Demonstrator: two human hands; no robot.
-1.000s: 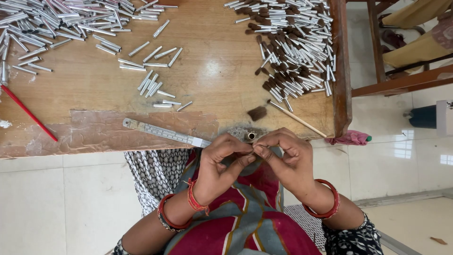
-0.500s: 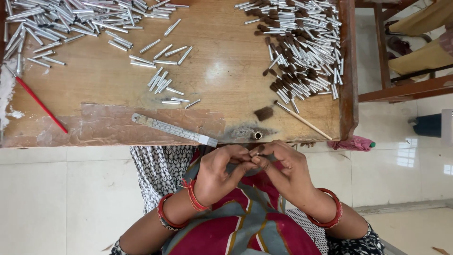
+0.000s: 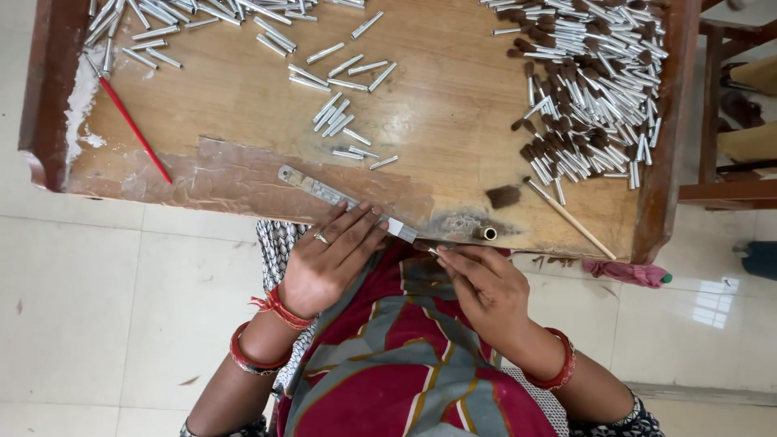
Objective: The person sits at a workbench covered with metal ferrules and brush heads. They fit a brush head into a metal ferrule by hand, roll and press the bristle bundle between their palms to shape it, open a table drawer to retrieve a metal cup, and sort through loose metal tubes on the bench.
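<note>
The left hand (image 3: pixel 332 255) lies flat, fingers spread, on the metal ruler (image 3: pixel 340 197) at the surface (image 3: pixel 243 105) edge. The right hand (image 3: pixel 477 283) has its grip pinched on a thin metal tube (image 3: pixel 433 250) beside the ruler's end. Judged step: measuring; next calls for lining the tube against the ruler.

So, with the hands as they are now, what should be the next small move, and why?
Probably slide the left hand along the metal ruler to pick it up. Its fingers already rest on the ruler at the near edge of the wooden table, while the right hand pinches a small thin piece, too small to identify, just beside the ruler's end.
</note>
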